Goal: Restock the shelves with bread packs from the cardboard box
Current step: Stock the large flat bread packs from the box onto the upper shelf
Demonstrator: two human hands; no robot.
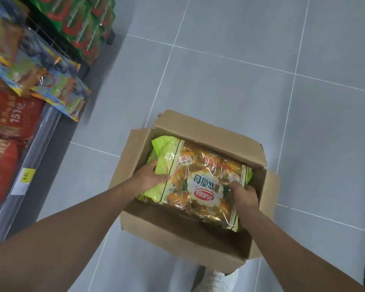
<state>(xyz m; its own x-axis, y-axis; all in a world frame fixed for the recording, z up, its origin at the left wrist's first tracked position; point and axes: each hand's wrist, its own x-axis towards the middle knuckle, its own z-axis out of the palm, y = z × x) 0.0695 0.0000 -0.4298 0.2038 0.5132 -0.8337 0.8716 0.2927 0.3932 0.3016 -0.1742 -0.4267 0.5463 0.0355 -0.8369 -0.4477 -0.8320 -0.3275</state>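
Both hands are on one bread pack (200,182) in the box (177,226). Left hand (150,178) grips its left end, thumb on top, fingers curled at the green edge. Right hand (246,197) grips the right end, fingers wrapped over the film. Neither hand is free.

Pack lies flat, slightly skewed across the box mouth, label up. Can't tell if it's clear of what's under it. Green film shows below its left end, probably another pack.

Box sits open on the floor (219,70), its left flap (135,148) standing up, a shoe (217,279) just behind its near wall. Shelf (36,148) is left of the box across a strip of floor, stocked with red and blue-yellow packs.

Step in hand, as judged: lift-out. To do it well:
- Raise both ends together and keep the pack level so the contents don't slide to one end.
- Hold by the ends and don't squeeze the middle. Bread crushes and the film looks slick.
- Clear the left flap before swinging toward the shelf, since it's in the path.
- Watch that whatever lies below doesn't ride up with the pack.
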